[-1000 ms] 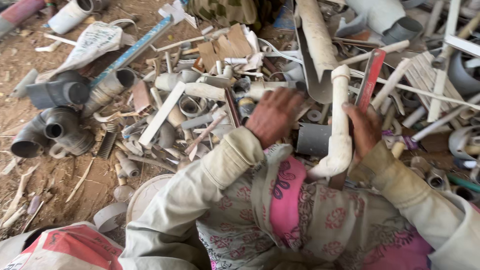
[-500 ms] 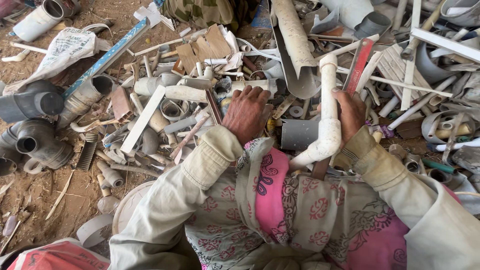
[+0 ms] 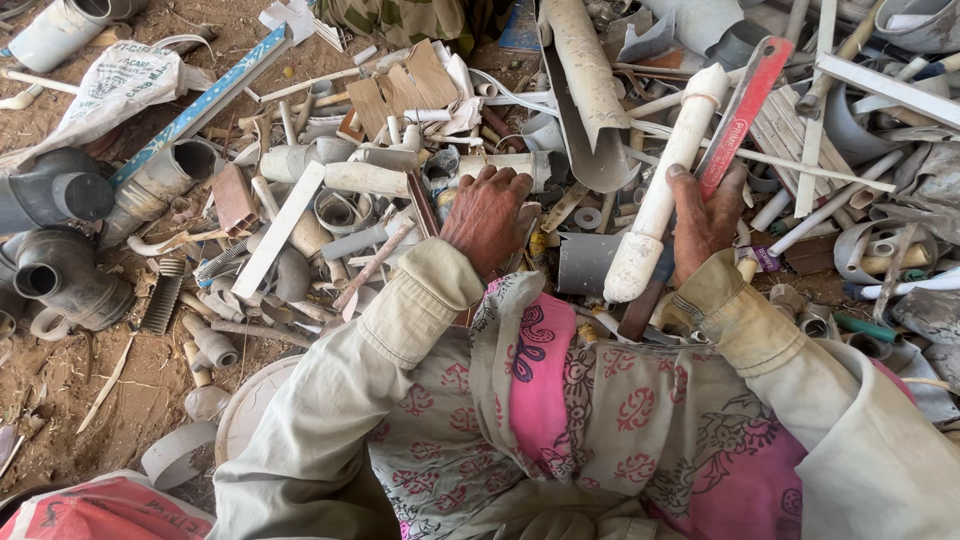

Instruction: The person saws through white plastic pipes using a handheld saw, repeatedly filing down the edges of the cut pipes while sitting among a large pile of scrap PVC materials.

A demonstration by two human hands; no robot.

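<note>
- Two hands are at work here, and both are yours, reaching out from pale sleeves over a big heap of scrap.
- Your right hand (image 3: 705, 215) is curled tight around a white pipe (image 3: 665, 185) and a red saw (image 3: 740, 110) together. I think you grip both at once so neither slips.
- The pipe sits just at 9 o'clock of that hand. It leans up toward 1 o'clock, with its fat end low, close to your lap. That tilt likely comes from your holding it near the bottom.
- The saw lies along the pipe, touching it, and its red tip points to 1 o'clock too.
- Your left hand (image 3: 488, 212) is half open, palm down, fingers bent a little. It rests on top of the heap and holds nothing that I can see. What is under the palm is hidden.
- A short pale tube (image 3: 505, 163) lies just past those fingers, at 12 o'clock.
- A long split pipe (image 3: 590, 85) sticks out of the heap at 1 o'clock of your left hand, between your two hands and farther off.
- A flat white strip (image 3: 278, 230) lies at 9 o'clock of your left hand, well apart from it.
- Dark grey pipe bends (image 3: 55, 235) sit on the dirt far off at 9 o'clock.
- A white sack (image 3: 115, 85) lies at 10 o'clock, far from both hands.
</note>
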